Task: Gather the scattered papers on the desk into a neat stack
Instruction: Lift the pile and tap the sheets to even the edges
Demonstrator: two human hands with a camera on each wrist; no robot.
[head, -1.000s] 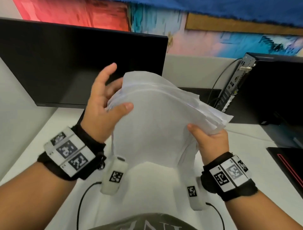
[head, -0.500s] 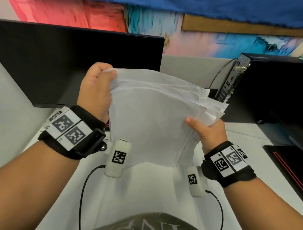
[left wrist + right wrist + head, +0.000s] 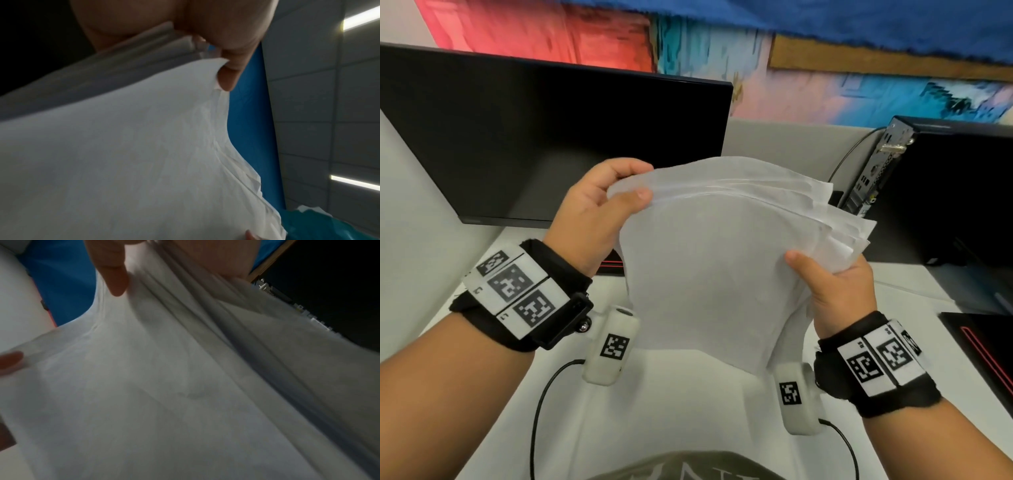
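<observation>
A bundle of several thin white papers (image 3: 709,260) is held up off the white desk (image 3: 681,404), bowed and with its far edges fanned out unevenly. My left hand (image 3: 599,209) grips the bundle's upper left corner, thumb in front and fingers curled behind. My right hand (image 3: 832,287) grips the right side lower down, thumb on the front sheet. In the left wrist view the papers (image 3: 123,154) fill the picture below my left hand (image 3: 218,53). The right wrist view shows the sheets (image 3: 185,378) with my right hand's thumb (image 3: 115,277) pressed on them.
A black monitor (image 3: 524,137) stands behind at the left. A black computer case (image 3: 941,192) with a cable stands at the right, and a black pad with a red line (image 3: 989,349) lies at the right edge. Wrist camera cables run over the near desk.
My left hand went from open against the papers' left edge to gripping their top corner. The bundle has sunk a little and shifted to the right. My right hand has kept its hold.
</observation>
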